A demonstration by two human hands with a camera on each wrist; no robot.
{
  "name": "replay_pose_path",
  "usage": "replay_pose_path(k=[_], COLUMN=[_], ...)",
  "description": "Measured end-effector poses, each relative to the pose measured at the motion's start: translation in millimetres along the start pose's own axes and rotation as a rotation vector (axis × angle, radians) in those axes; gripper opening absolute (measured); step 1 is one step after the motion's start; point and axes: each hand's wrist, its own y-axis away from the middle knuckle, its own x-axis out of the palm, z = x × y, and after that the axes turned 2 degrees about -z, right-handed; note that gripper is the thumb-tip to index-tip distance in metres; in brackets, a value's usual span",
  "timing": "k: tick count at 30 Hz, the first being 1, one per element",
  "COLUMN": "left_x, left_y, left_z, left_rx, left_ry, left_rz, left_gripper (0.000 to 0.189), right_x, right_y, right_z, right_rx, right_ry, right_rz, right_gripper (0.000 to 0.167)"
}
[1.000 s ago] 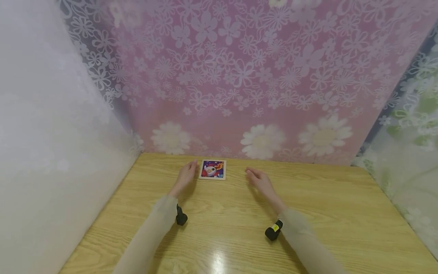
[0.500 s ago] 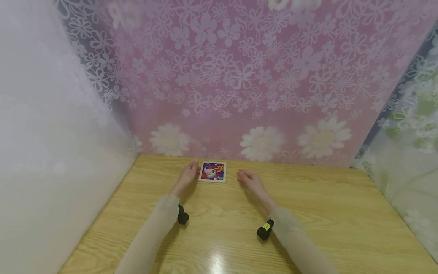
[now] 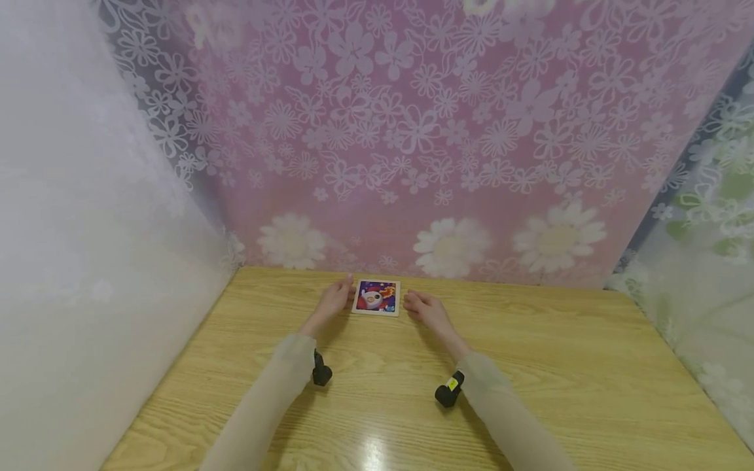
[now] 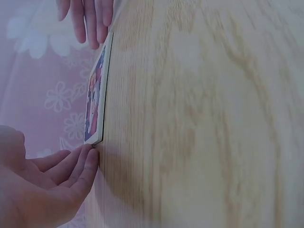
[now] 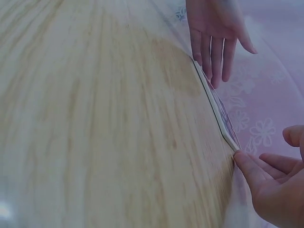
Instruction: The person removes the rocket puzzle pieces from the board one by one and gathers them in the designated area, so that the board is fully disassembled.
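A small square picture board (image 3: 377, 297) with a pale border and a red-and-white cartoon rocket on purple lies flat near the table's far edge. My left hand (image 3: 334, 301) is at its left side, fingers extended and fingertips right at the edge, as the left wrist view shows with the left hand (image 4: 57, 185) beside the board (image 4: 96, 97). On the opposite side is my right hand (image 3: 429, 311). In the right wrist view the right hand's (image 5: 275, 190) fingertips meet the near corner of the board (image 5: 216, 107). Neither hand curls round it.
The wood-grain table (image 3: 377, 379) runs up to a pink flowered backdrop (image 3: 377, 163) just behind the board. A whitish panel (image 3: 118, 229) stands on the left, a flowered one (image 3: 707, 229) on the right. Black wrist cameras hang from both sleeves.
My right hand has moved left to the board's right side. The board has slid a little to the right, with my left hand following along its left edge.
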Motion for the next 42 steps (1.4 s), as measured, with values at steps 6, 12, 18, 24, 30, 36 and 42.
replay_pose_path(k=[6, 12, 18, 24, 30, 36, 42], left_x=[7.5, 12.0, 11.9, 12.1, 14.0, 18.6, 19.3], left_y=[3.6, 4.5, 5.8, 7.2, 10.4, 11.4, 14.7], left_z=[-6.1, -6.6, -5.8, -7.6, -10.0, -8.0, -9.2], left_rx=[-0.005, -0.024, -0.041, -0.067, -0.09, -0.097, -0.093], left_ry=[0.009, -0.002, 0.053, 0.092, 0.128, 0.144, 0.154], left_rz=[0.028, 0.029, 0.023, 0.014, -0.004, 0.01, 0.045], left_gripper=[0.069, 0.072, 0.067, 0.067, 0.067, 0.072, 0.074], right_x=[-0.6, -2.1, -5.3, -9.6, -13.0, -16.0, -20.7], right_y=[-1.9, -2.9, -3.2, -1.3, 1.5, 4.3, 7.4], right_z=[0.4, 0.3, -1.6, -0.3, 0.8, 0.0, -1.8], right_rx=[0.011, 0.042, 0.052, 0.054, 0.063, 0.079, 0.072], right_ry=[0.027, 0.029, 0.007, -0.031, -0.043, -0.034, -0.056], right_rz=[-0.032, -0.061, -0.069, -0.057, -0.053, -0.054, -0.042], right_gripper=[0.052, 0.05, 0.05, 0.049, 0.049, 0.05, 0.05])
